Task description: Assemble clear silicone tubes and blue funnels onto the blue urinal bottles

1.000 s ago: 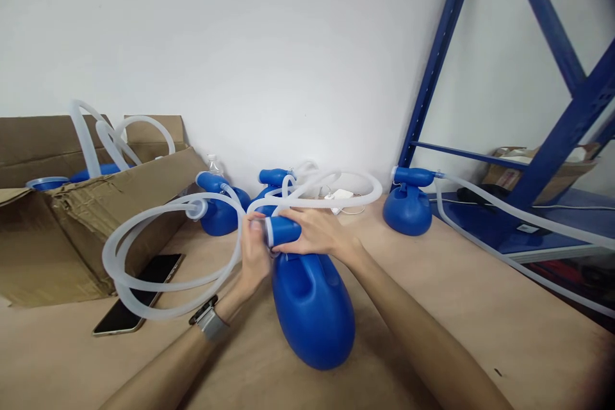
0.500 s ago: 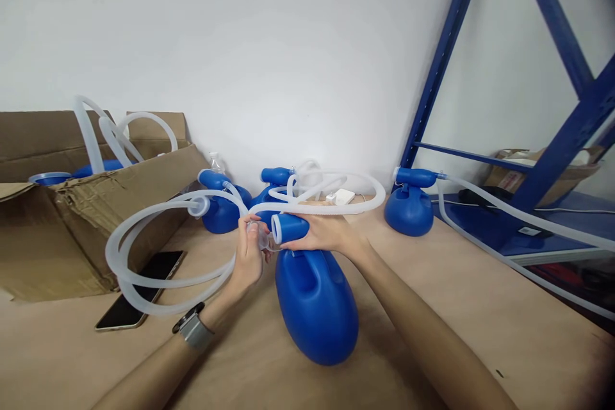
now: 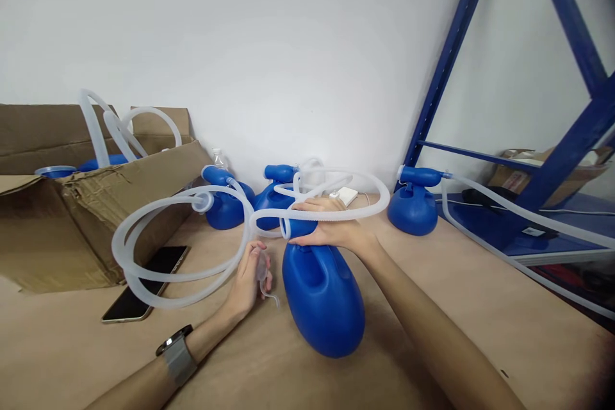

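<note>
A blue plastic bottle (image 3: pixel 325 307) lies at the middle of the table, its neck pointing up and left. My right hand (image 3: pixel 331 224) is wrapped round its neck. My left hand (image 3: pixel 250 275), left of the bottle, has its fingers round a small clear piece (image 3: pixel 262 265) with a thin strap hanging from it. A long translucent tube (image 3: pixel 180 277) lies in loops on the left, close to my left fingertips. One length of the tube crosses over the bottle's neck and my right fingers.
Blue bottles (image 3: pixel 412 208) with tubes stand along the wall. An open cardboard box (image 3: pixel 134 189) and a black phone (image 3: pixel 129 304) are at the left. Behind my right hand is a white adapter (image 3: pixel 346 195). Blue shelving (image 3: pixel 444 61) rises at the right.
My left hand has moved down, away from the bottle's mouth, with the clear piece. The tube length now passes across the bottle's neck, lower than before. The view has shifted slightly.
</note>
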The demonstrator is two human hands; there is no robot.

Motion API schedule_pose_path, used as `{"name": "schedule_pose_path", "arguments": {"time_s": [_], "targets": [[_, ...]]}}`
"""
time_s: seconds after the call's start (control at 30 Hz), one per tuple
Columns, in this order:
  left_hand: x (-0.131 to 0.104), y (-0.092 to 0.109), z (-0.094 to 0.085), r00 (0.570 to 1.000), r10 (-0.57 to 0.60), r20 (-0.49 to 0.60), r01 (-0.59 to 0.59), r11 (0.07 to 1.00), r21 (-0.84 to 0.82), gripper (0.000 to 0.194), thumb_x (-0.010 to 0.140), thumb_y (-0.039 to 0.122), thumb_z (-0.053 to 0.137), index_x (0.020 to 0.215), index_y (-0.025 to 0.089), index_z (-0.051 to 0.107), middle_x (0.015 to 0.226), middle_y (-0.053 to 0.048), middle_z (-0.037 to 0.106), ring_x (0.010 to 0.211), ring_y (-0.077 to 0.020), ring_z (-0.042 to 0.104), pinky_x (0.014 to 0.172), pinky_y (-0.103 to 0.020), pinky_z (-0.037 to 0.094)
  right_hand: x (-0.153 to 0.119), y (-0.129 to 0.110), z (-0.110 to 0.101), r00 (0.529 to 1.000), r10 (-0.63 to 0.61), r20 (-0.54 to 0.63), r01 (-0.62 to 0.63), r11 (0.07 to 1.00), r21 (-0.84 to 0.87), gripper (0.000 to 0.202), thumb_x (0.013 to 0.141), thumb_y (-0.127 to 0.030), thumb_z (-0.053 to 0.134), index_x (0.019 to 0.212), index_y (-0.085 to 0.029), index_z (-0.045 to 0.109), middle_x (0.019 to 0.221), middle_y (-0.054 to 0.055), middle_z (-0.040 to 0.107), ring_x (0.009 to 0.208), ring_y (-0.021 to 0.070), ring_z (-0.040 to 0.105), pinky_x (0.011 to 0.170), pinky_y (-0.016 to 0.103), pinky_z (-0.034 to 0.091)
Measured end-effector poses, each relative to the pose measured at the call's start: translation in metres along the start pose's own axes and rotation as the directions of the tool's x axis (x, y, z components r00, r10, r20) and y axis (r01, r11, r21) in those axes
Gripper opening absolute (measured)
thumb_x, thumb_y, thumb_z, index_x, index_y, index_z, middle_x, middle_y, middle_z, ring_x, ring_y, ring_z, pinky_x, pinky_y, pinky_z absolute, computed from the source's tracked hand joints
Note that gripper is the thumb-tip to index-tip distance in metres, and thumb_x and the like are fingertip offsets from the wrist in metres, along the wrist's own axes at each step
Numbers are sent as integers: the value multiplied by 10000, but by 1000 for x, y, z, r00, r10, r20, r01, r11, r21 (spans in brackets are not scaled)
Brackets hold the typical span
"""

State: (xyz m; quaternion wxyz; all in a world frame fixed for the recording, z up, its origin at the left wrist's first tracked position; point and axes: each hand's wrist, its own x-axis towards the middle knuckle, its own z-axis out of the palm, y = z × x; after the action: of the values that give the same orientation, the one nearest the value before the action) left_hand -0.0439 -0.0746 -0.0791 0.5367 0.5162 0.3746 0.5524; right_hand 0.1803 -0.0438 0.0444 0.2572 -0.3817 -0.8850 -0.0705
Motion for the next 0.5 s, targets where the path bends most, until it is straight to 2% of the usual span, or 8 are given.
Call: {"name": "schedule_pose_path", "arguments": {"time_s": [0.1,0.17,0.27,0.37,0.43,0.5], "targets": [[-1,2,-11,1000,9,-25,-7,995,98,370,966,600,458,1115,262,443,830,48,566,443,-115,552,309,-195,333,1,0,-1,1000,0,-5,0,1000,3,555,793,-623,764,1187,-238,697,1150,74,746,1040,295,689,898,414,529],[1,4,-15,997,55,-50,-38,958,284,370,973,573,472,1146,247,493,842,27,598,504,-135,578,375,-224,401,1,-1,-2,1000,4,-3,-4,1000,1,552,779,-608,787,1178,-236,701,1151,77,750,1047,302,691,898,415,528],[6,4,-18,983,181,13,-152,784,602,366,978,518,502,1162,221,612,975,-54,678,784,-222,678,653,-343,566,2,-2,-4,1000,10,7,-10,1000,8,554,767,-593,806,1174,-232,702,1209,86,742,1090,310,687,924,416,524],[11,2,-19,957,260,128,-262,590,764,364,986,453,507,1210,211,662,1217,-114,661,1071,-289,658,920,-452,549,1,-2,-4,1000,9,17,-10,999,35,553,790,-589,791,1201,-234,691,1237,81,737,1097,297,691,937,406,524],[14,1,-18,940,284,189,-310,485,818,361,1005,432,478,1212,202,665,1252,-120,648,1121,-299,639,979,-479,522,1,-1,-4,1000,-1,20,0,999,54,551,810,-592,772,1219,-236,681,1221,71,743,1090,288,694,938,403,524],[18,3,-15,916,326,235,-355,380,854,348,1024,428,448,1142,196,679,1203,-116,662,1118,-303,628,978,-487,517,1,-1,-5,1000,-7,19,6,998,57,556,818,-608,754,1225,-238,673,1212,65,745,1084,288,692,931,407,527]]}}
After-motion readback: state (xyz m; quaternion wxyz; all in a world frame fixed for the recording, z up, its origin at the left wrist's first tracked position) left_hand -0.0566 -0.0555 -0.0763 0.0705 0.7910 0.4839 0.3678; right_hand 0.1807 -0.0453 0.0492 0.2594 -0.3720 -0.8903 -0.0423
